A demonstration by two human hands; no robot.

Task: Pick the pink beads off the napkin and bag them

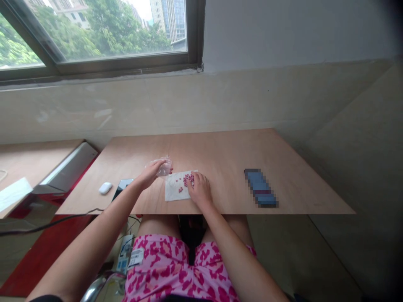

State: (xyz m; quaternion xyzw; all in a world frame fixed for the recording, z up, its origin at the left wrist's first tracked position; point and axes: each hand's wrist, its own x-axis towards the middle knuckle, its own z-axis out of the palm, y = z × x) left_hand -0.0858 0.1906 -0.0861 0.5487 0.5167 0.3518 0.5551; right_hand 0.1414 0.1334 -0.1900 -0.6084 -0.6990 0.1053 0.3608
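At a wooden bench (226, 157) below a window (113, 31), a person's left hand (151, 173) holds a clear plastic piece (164, 169) beside reddish beads (187, 179) spread on a white cloth (172, 193). The right hand (200, 189) covers some; whether it grips any cannot be told. The left forearm partly hides a dark-and-light device (126, 182) near a white case (105, 187); a blurred blue object (260, 187) lies well apart, right.

No text legible. White label (136, 257) on pink patterned shorts (170, 268), seven o'clock from centre: dark print, too small and blurred to read. Dark-blue object (261, 188) on table (226, 155), four o'clock: pixelated, any markings unreadable.
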